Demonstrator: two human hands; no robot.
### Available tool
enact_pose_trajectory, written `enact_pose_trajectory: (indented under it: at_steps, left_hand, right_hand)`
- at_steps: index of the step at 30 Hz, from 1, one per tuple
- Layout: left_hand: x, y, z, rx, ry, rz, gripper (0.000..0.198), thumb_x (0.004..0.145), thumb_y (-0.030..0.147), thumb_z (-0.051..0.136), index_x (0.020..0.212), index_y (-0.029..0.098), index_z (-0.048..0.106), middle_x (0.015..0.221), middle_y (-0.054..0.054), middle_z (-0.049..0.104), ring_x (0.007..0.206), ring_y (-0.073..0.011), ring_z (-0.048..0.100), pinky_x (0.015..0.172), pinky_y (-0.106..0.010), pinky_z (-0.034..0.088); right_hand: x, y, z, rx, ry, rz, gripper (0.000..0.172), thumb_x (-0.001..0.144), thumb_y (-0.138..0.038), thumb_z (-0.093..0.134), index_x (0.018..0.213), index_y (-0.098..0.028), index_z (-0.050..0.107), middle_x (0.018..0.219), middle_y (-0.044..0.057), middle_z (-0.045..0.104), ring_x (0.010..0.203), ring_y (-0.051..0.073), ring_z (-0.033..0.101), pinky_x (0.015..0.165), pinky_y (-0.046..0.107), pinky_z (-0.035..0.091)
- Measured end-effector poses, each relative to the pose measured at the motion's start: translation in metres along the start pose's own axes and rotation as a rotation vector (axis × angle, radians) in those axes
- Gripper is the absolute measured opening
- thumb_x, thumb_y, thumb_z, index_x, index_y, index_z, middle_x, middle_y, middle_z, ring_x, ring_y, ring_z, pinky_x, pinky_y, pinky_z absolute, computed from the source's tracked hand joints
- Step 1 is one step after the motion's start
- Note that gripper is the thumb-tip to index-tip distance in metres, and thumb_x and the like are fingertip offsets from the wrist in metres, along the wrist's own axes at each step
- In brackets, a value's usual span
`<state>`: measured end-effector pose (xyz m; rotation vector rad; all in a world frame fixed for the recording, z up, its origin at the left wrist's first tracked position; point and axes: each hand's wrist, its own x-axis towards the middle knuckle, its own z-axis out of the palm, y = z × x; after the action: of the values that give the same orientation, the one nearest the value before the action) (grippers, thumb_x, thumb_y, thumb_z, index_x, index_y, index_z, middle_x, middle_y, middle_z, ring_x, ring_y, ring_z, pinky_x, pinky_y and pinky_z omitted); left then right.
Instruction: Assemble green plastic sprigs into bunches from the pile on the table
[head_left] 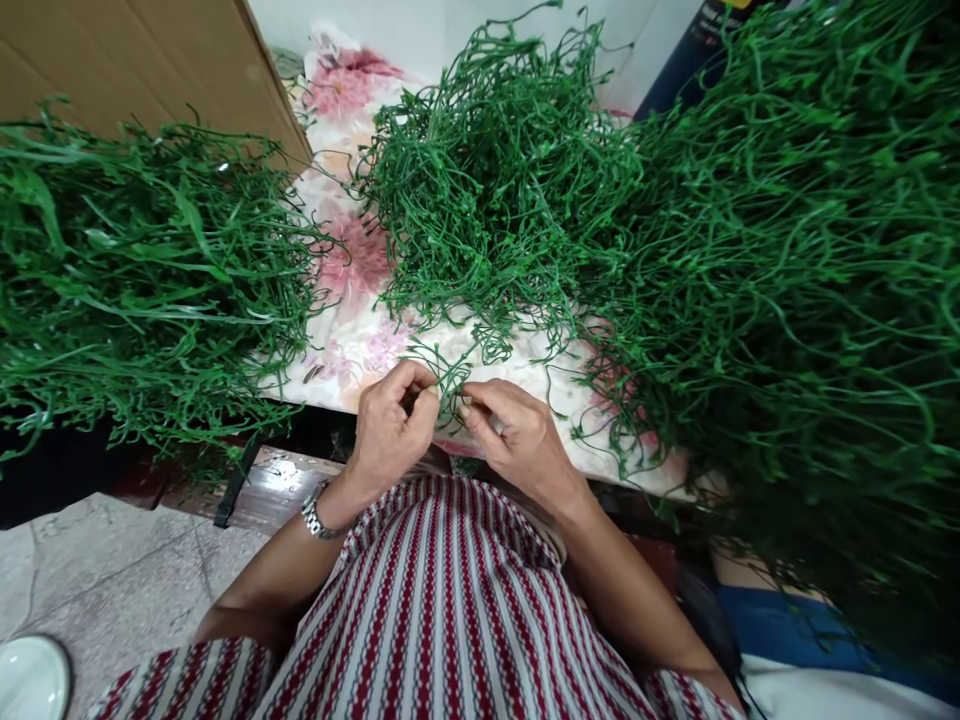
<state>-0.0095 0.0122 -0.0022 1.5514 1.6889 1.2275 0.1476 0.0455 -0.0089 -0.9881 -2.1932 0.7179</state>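
Striped garment [450, 600]: red, white and dark bands, nearest, below the hands.
Round pale dish [34, 680]: at lower left above the speckled floor [112, 555], cut off by the view; its contents cannot be told.
Left hand [397, 420]: fingers curled in, thumb and forefinger pinching thin green stems [452, 374]; a metal watch [319, 514] circles the wrist.
Right hand [521, 430]: just beside the left, thumb and forefinger closed on the same stems, the other fingers loosely bent.
Flower-patterned surface [352, 250]: the held stems are over its front edge.
Left heap [142, 290]: tangled greens, hanging past the front edge.
Right heap [810, 250]: larger, also hanging past it.
Middle heap [502, 180]: beyond the hands, meeting the right heap.
Cardboard panel [135, 60]: upright behind the left heap.
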Motion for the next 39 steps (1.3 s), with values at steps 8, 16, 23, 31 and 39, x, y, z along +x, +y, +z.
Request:
enact_pose_trajectory:
  at_steps: [8, 16, 23, 31, 39]
  left_hand:
    - [-0.007, -0.006, 0.0, 0.162, 0.069, 0.157, 0.01, 0.078, 0.015, 0.054, 0.086, 0.015, 0.06, 0.063, 0.003, 0.056, 0.053, -0.0068, 0.048, 0.056, -0.019, 0.04]
    - [0.0, -0.013, -0.003, 0.105, 0.022, 0.265, 0.008, 0.076, 0.013, 0.055, 0.079, 0.016, 0.062, 0.073, -0.002, 0.055, 0.073, -0.0128, 0.054, 0.065, -0.024, 0.044]
    - [0.001, -0.004, -0.01, -0.275, -0.195, -0.088, 0.009, 0.076, 0.022, 0.059, 0.072, 0.015, 0.06, 0.066, 0.0, 0.057, 0.06, -0.0097, 0.05, 0.058, -0.021, 0.041]
    - [-0.004, 0.001, -0.008, -0.284, -0.019, 0.02, 0.002, 0.074, 0.015, 0.062, 0.076, 0.015, 0.063, 0.071, 0.0, 0.055, 0.063, -0.0083, 0.05, 0.055, -0.018, 0.04]
    - [-0.008, -0.005, -0.009, -0.525, -0.102, -0.158, 0.016, 0.073, 0.02, 0.065, 0.089, 0.017, 0.063, 0.071, 0.002, 0.052, 0.053, -0.0046, 0.045, 0.047, -0.016, 0.035]
  right_hand:
    - [0.003, 0.001, 0.004, -0.038, -0.095, -0.006, 0.018, 0.088, -0.02, 0.043, 0.091, -0.015, 0.06, 0.078, 0.005, 0.061, 0.072, 0.014, 0.055, 0.068, 0.025, 0.043]
    - [0.005, 0.002, 0.007, 0.039, 0.003, 0.018, 0.02, 0.087, -0.026, 0.047, 0.1, -0.014, 0.057, 0.081, 0.006, 0.059, 0.075, 0.015, 0.055, 0.069, 0.027, 0.045]
    - [0.005, 0.005, 0.006, 0.216, 0.037, -0.078, 0.033, 0.083, -0.032, 0.053, 0.113, -0.017, 0.053, 0.102, 0.01, 0.056, 0.096, 0.02, 0.052, 0.083, 0.037, 0.046]
    - [0.005, -0.002, 0.007, 0.215, 0.023, -0.084, 0.022, 0.083, -0.026, 0.055, 0.102, -0.016, 0.058, 0.089, 0.006, 0.062, 0.085, 0.017, 0.055, 0.079, 0.035, 0.045]
    - [0.003, -0.002, 0.004, 0.155, 0.107, -0.052, 0.016, 0.083, -0.023, 0.051, 0.091, -0.018, 0.064, 0.079, 0.004, 0.059, 0.079, 0.017, 0.052, 0.073, 0.034, 0.043]
